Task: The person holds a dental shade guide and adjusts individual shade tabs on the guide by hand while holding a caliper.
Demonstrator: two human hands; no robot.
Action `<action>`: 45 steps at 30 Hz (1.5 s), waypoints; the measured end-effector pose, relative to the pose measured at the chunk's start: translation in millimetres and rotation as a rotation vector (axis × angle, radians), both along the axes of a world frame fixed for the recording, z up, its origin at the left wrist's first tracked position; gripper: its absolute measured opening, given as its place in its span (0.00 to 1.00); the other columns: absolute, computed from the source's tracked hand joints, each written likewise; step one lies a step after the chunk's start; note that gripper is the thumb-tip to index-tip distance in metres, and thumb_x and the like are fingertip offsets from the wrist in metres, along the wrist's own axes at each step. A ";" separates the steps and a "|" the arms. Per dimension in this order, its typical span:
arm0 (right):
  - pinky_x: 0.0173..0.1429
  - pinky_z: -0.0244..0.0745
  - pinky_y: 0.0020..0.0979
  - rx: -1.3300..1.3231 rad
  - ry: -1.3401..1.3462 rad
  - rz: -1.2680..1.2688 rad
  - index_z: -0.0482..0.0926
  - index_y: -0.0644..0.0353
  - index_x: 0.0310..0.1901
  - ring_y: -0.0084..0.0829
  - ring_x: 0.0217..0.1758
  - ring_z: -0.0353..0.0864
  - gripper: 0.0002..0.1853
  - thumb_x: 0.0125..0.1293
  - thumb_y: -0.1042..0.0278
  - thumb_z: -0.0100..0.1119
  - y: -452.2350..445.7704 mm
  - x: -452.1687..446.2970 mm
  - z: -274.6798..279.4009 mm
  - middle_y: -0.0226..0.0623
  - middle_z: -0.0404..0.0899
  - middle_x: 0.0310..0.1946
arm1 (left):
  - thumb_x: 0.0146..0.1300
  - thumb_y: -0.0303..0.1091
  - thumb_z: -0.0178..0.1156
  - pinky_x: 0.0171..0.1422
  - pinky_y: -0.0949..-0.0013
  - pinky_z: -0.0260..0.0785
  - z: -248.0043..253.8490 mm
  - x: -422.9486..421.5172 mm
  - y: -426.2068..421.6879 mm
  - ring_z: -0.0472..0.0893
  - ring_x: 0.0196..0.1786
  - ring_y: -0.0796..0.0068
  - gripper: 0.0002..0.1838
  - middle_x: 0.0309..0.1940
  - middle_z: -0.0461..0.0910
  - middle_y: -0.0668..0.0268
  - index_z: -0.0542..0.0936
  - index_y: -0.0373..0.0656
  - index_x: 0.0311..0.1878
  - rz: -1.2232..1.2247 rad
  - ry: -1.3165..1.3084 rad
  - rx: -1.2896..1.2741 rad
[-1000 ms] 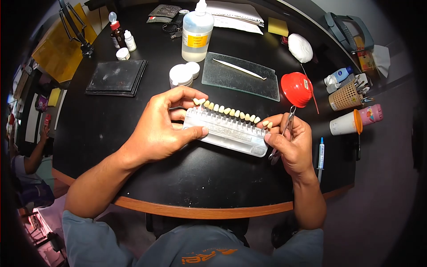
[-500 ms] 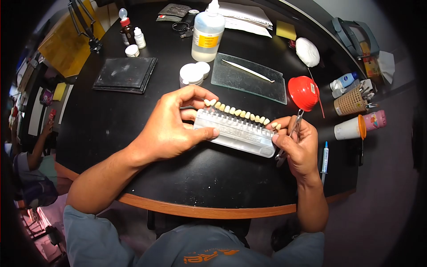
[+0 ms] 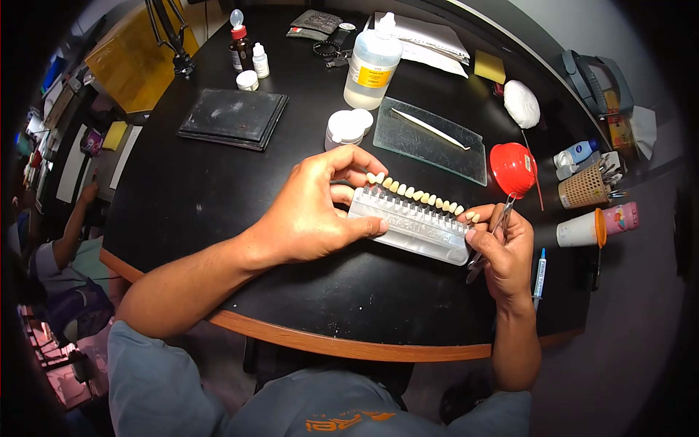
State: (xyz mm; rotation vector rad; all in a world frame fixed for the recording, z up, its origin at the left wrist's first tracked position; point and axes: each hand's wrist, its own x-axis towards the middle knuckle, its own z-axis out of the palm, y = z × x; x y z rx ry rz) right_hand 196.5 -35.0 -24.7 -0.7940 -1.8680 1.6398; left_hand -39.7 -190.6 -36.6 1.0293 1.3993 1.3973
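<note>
Over the front half of the desk I hold a dental shade guide (image 3: 413, 234), a clear plastic holder with a row of tooth-shaped tabs along its upper edge. My left hand (image 3: 314, 204) grips its left end, thumb on the front face and fingers behind. The right end is pinched by my right hand (image 3: 507, 251), which also has metal tweezers (image 3: 501, 218) tucked between its fingers. Two tooth tabs at the right end stand a little apart from the row, close to my right fingertips. Whether those tabs are seated in the holder, I cannot tell.
Beyond the guide lie a glass slab (image 3: 395, 145) with a white carving tool (image 3: 429, 129), a red bowl (image 3: 508, 167) and white jars (image 3: 344, 130). A large bottle (image 3: 373, 69) stands behind. Right: a brush basket (image 3: 582, 188) and a syringe (image 3: 539, 277). Left: a black case (image 3: 233, 116); another person's arm (image 3: 76, 218).
The view has turned slightly, so the desk and everything on it appear shifted to the right. Both hands keep the same hold on the shade guide.
</note>
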 end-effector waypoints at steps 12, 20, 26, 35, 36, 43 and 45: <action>0.39 0.72 0.16 0.011 0.025 -0.002 0.82 0.72 0.44 0.10 0.28 0.76 0.10 0.61 0.85 0.61 6.8 4.5 -4.8 0.33 0.86 0.29 | 0.76 0.35 0.57 0.33 0.80 0.74 -5.7 -4.4 0.8 0.78 0.33 0.88 0.08 0.33 0.81 0.71 0.77 0.41 0.50 0.059 -0.139 -0.016; 0.43 0.75 0.18 0.009 0.032 0.010 0.82 0.72 0.45 0.13 0.31 0.80 0.10 0.61 0.85 0.61 5.5 5.2 -5.1 0.39 0.88 0.34 | 0.77 0.35 0.55 0.32 0.80 0.74 -4.6 -5.3 -0.8 0.78 0.31 0.87 0.07 0.34 0.80 0.70 0.77 0.42 0.48 0.044 -0.123 -0.025; 0.40 0.73 0.17 0.010 0.052 -0.064 0.82 0.72 0.44 0.11 0.29 0.77 0.10 0.61 0.85 0.61 0.5 0.0 -4.1 0.35 0.87 0.31 | 0.74 0.32 0.58 0.36 0.80 0.75 -5.0 -6.5 -0.1 0.81 0.36 0.86 0.11 0.39 0.82 0.68 0.75 0.41 0.55 0.029 -0.206 -0.035; 0.37 0.70 0.17 0.031 0.030 -0.049 0.83 0.72 0.44 0.10 0.27 0.75 0.09 0.61 0.84 0.60 5.8 2.8 -6.3 0.31 0.84 0.27 | 0.60 0.17 0.68 0.52 0.76 0.82 -2.6 -2.9 0.7 0.86 0.48 0.73 0.28 0.49 0.79 0.57 0.73 0.35 0.63 -0.073 -0.080 0.086; 0.38 0.70 0.17 0.028 0.035 -0.058 0.83 0.72 0.44 0.11 0.27 0.75 0.09 0.61 0.84 0.60 5.0 1.9 -6.3 0.31 0.84 0.27 | 0.60 0.17 0.68 0.52 0.76 0.82 -2.3 -3.5 0.8 0.86 0.48 0.73 0.27 0.49 0.79 0.57 0.74 0.34 0.62 -0.073 -0.069 0.083; 0.39 0.71 0.17 0.035 0.034 -0.040 0.82 0.72 0.43 0.12 0.29 0.76 0.09 0.61 0.84 0.60 4.5 3.0 -4.4 0.33 0.85 0.29 | 0.59 0.17 0.69 0.53 0.77 0.82 -3.4 -3.5 0.9 0.86 0.47 0.73 0.23 0.49 0.76 0.57 0.76 0.32 0.58 -0.077 -0.051 0.100; 0.39 0.71 0.17 0.034 0.039 -0.037 0.82 0.72 0.43 0.12 0.28 0.76 0.09 0.61 0.84 0.60 4.9 2.7 -4.6 0.32 0.85 0.29 | 0.60 0.17 0.69 0.53 0.78 0.82 -3.4 -4.1 1.0 0.86 0.47 0.72 0.22 0.48 0.75 0.57 0.76 0.31 0.57 -0.079 -0.030 0.117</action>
